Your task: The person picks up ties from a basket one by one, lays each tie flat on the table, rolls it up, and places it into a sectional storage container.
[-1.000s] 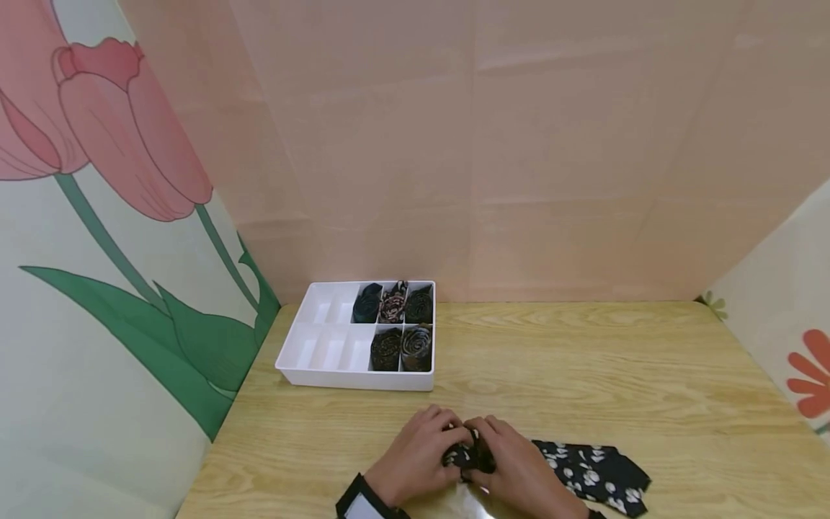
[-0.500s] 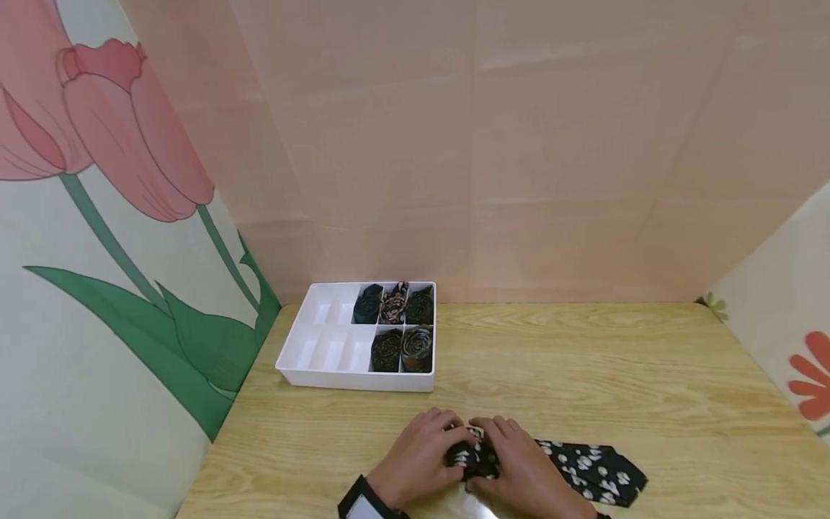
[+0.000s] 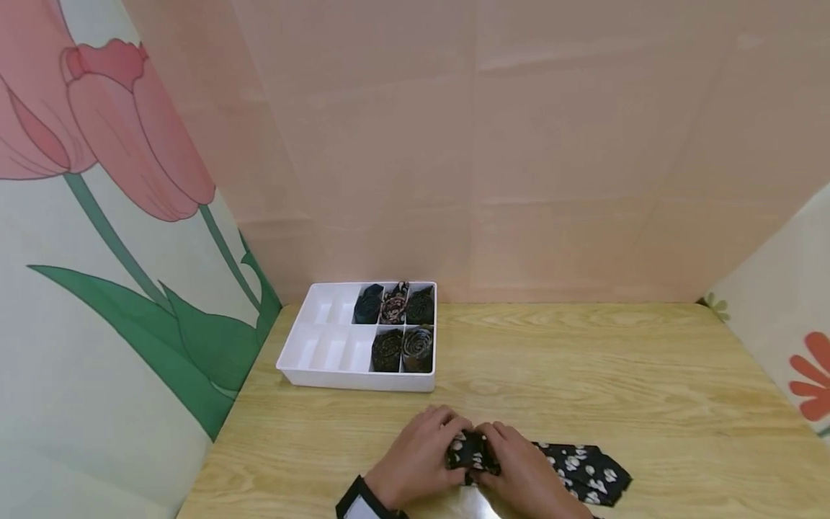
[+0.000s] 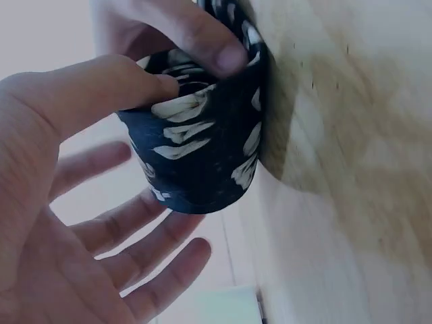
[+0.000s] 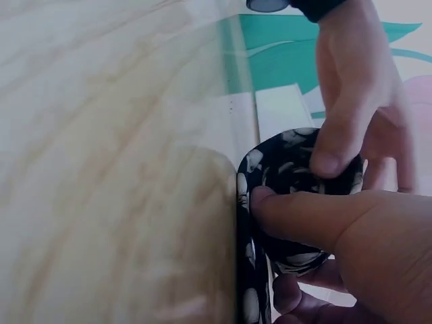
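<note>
A black necktie with a white floral print is partly rolled up, and its roll (image 3: 468, 450) stands on edge between both hands. The flat tail (image 3: 586, 472) runs out to the right on the table. My left hand (image 3: 418, 454) holds the roll from the left, thumb at the coil's rim and fingers round the far side, as the left wrist view shows. From the other side my right hand (image 3: 519, 468) grips it. In the right wrist view, the right thumb (image 5: 290, 212) presses into the coil near where the strip leaves the roll (image 5: 283, 162).
A white divided tray (image 3: 357, 380) stands behind the hands to the left. Several dark rolled ties (image 3: 417, 349) fill compartments on its right side; those on its left are bare. The wooden table (image 3: 583, 367) meets a pinkish backdrop behind and a tulip-printed panel (image 3: 139, 137) at left.
The tie's flat tail has drawn leftward toward the hands and shows shorter. The roll has turned between the fingers, and the right hand has shifted slightly. The tray has not moved.
</note>
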Motion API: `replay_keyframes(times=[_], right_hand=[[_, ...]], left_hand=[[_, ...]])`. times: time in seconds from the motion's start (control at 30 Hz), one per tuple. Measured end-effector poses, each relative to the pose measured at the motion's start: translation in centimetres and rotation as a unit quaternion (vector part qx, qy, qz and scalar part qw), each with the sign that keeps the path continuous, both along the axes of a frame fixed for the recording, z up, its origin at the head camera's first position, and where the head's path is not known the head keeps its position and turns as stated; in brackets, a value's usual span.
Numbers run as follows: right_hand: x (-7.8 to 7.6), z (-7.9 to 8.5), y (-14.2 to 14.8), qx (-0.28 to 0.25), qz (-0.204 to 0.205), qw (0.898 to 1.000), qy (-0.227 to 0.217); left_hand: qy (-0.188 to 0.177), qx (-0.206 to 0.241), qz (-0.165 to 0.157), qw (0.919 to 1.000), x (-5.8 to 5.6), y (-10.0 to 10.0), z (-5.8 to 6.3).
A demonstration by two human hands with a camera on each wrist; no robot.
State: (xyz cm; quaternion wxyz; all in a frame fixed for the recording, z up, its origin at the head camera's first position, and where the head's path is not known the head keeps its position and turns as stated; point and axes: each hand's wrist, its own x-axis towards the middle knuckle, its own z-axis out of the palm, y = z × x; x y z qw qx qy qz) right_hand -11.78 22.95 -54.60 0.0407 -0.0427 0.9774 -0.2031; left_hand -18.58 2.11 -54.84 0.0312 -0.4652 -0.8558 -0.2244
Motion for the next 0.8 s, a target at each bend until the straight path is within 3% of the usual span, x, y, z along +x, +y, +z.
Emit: replay_keyframes(times=[0.3, 0.5, 0.8], right_hand=[[-0.14, 0.08, 0.00, -0.014, 0.013, 1.000, -0.022], [-0.27, 0.11, 0.16, -0.032, -0.003, 0.998, -0.044], [-0.15, 0.36, 0.40, -0.013, 0.008, 0.999, -0.032]], left_hand=[[0.044, 0.009, -0.019, 0.9988, 0.21, 0.29, -0.34], [0.053, 0.013, -0.024, 0.9982, 0.39, 0.30, -0.61], [0.052, 0.007, -0.016, 0.9985, 0.31, 0.31, -0.57]])
